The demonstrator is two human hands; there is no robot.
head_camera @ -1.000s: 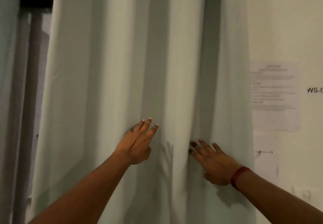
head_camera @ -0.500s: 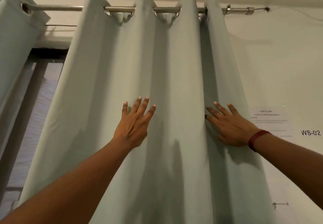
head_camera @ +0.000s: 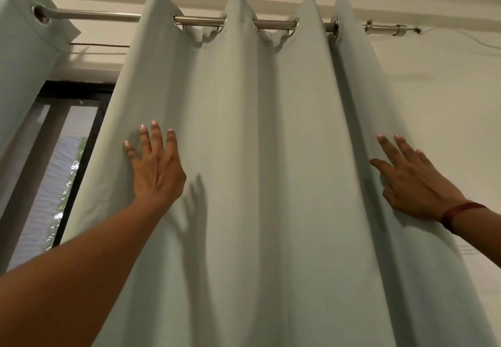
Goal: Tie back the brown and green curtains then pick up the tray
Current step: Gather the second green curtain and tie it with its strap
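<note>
Left hand (head_camera: 158, 169) flat, fingers spread, on green curtain (head_camera: 271, 157); right hand (head_camera: 412, 181) likewise at its right folds.

- A metal rod (head_camera: 95, 16) runs level across the top of the frame, from upper left to upper right.
- A pale green curtain (head_camera: 271, 143) hangs from it at centre, threaded on through silver rings (head_camera: 178, 23), and falls in deep folds to the bottom edge.
- A second curtain (head_camera: 24, 43) of the same colour hangs on the rod at upper left, apart from the first.
- The rod's cap (head_camera: 400, 30) sits at upper right, against a cream wall (head_camera: 447, 108).
</note>
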